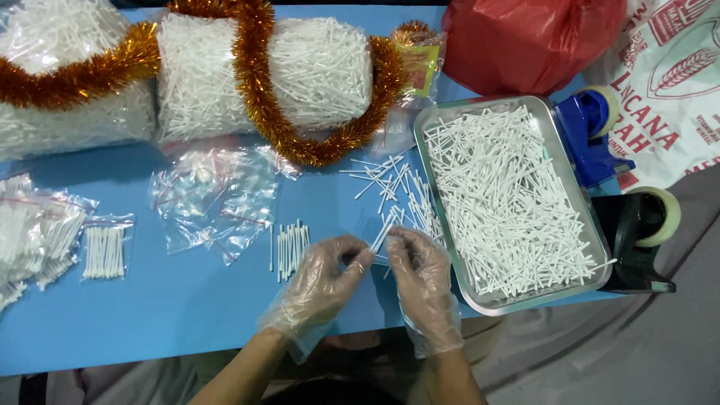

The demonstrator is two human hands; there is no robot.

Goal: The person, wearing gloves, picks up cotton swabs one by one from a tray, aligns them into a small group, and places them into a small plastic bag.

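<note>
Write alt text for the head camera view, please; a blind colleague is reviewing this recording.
Two hands in clear plastic gloves, left hand and right hand, hold a few white cotton swabs over a blue table. A metal tray of loose swabs sits to the right; small clear bags, large swab bundles and orange tinsel lie behind.

The white sack (675, 82) and red bag (525, 41) run off the top edge. The left edge cuts the filled packets (22, 232). The fingers (358, 259) hide how many swabs (384, 229) they pinch.
</note>
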